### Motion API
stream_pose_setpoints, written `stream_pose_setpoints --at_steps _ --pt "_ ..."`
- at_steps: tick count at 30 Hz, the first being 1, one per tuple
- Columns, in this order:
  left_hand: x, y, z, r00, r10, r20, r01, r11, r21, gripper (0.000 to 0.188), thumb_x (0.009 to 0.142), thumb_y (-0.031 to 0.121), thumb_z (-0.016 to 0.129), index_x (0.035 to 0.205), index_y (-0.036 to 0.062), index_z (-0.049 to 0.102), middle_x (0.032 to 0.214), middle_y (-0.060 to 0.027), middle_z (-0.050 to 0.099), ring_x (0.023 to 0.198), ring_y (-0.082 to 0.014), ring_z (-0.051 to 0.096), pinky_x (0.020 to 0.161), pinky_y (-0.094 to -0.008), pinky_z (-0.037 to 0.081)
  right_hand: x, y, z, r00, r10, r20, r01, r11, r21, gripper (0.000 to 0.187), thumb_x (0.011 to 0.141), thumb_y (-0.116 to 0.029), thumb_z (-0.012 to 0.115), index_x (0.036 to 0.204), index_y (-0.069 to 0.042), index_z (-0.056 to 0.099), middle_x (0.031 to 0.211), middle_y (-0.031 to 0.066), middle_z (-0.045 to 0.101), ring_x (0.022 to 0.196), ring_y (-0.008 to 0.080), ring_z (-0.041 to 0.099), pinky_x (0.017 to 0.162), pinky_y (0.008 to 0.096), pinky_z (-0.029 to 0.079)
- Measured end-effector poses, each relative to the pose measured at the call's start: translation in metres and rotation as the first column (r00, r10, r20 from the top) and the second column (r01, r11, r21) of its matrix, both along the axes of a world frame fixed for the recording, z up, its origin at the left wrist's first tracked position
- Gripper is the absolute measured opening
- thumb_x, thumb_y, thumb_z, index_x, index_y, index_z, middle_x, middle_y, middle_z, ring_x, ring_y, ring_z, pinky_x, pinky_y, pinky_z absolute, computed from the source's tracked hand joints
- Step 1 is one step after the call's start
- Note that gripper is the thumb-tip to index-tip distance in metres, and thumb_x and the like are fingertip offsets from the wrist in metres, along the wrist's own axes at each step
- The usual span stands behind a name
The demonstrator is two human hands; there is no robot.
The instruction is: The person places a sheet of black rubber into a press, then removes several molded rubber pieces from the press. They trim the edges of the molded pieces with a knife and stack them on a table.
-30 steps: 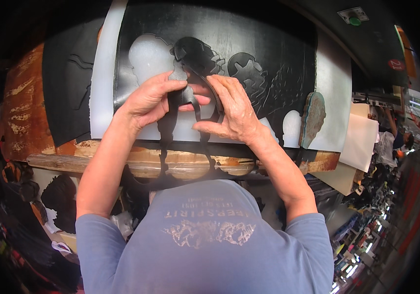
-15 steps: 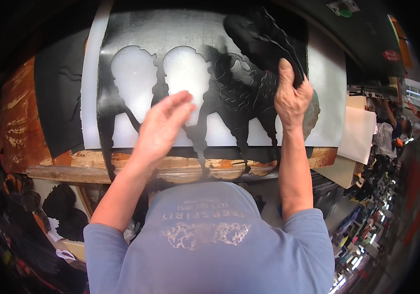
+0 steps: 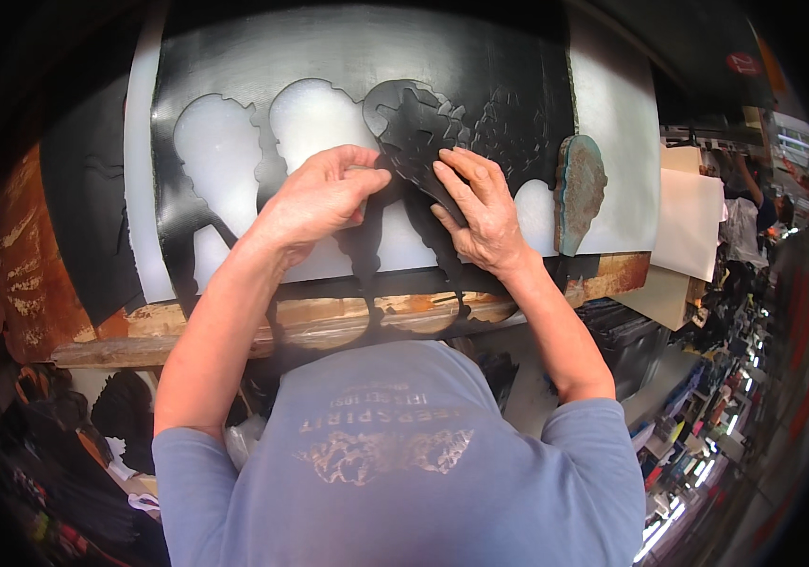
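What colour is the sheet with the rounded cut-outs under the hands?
The cut-out sheet is black with a slight sheen, seen in the head view.

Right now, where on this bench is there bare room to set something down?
On the white board beyond the die, right of the black sheet, and on the sheet's upper stretch, above the cutouts. The middle is crowded with left hand, right hand and a black piece.

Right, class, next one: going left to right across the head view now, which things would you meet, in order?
Separate black sheet at far left, leftmost rounded cut-out, left hand, right hand, brown sole-shaped piece with a teal edge, pale sheet at the right.
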State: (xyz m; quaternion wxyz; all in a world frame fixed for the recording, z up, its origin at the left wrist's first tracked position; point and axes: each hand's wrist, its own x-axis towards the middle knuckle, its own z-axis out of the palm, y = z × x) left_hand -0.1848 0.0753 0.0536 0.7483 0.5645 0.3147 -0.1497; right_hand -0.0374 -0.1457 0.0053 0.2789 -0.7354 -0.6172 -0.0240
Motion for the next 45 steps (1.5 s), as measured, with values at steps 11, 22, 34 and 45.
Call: stream_pose_setpoints --at_steps 11,22,34,45 --pt "0.004 -0.01 -0.035 0.931 0.329 0.159 -0.241 0.879 -0.411 0.022 0.105 0.016 0.062 0.123 0.0031 0.061 0.109 -0.0048 0.071 0.103 -0.0194 0.071 0.097 -0.0368 0.057 0.002 -0.002 0.006 0.998 0.033 -0.058 -0.034 0.999 -0.01 0.071 0.078 -0.033 0.087 0.133 0.004 0.062 0.138 0.0213 0.06 0.125 0.0392 0.059 0.105 0.0477 0.048" --pt "0.008 -0.015 -0.03 0.91 0.354 0.217 -0.227 0.863 -0.452 0.025 0.107 0.019 0.059 0.119 -0.0034 0.061 0.123 -0.0148 0.07 0.12 -0.0306 0.07 0.107 -0.0404 0.054 0.021 0.003 0.023 0.756 -0.293 -0.585 0.298 0.95 -0.09 0.027 0.096 -0.014 0.075 0.118 0.002 0.073 0.105 0.0164 0.077 0.096 0.0259 0.074 0.086 0.0336 0.057" --pt "0.032 -0.065 -0.002 0.916 0.362 0.172 -0.319 0.919 -0.232 0.065 0.105 0.026 0.066 0.152 -0.0121 0.041 0.153 -0.0239 0.052 0.133 -0.0255 0.06 0.116 -0.0358 0.047 0.078 -0.039 0.078 0.775 -0.565 -0.284 0.623 0.761 0.184 0.019 0.102 -0.007 0.069 0.117 0.003 0.072 0.098 0.0142 0.076 0.083 0.0204 0.073 0.073 0.0317 0.057" --pt "0.077 -0.08 -0.024 0.967 0.236 0.095 -0.212 0.954 -0.214 0.033 0.103 0.031 0.07 0.122 0.0045 0.07 0.11 -0.0005 0.071 0.097 -0.0071 0.062 0.083 -0.024 0.049 0.029 -0.034 0.002 0.912 -0.411 0.011 0.409 0.909 0.083 0.041 0.084 0.0 0.079 0.122 0.006 0.067 0.124 0.0203 0.065 0.11 0.04 0.061 0.094 0.045 0.054"
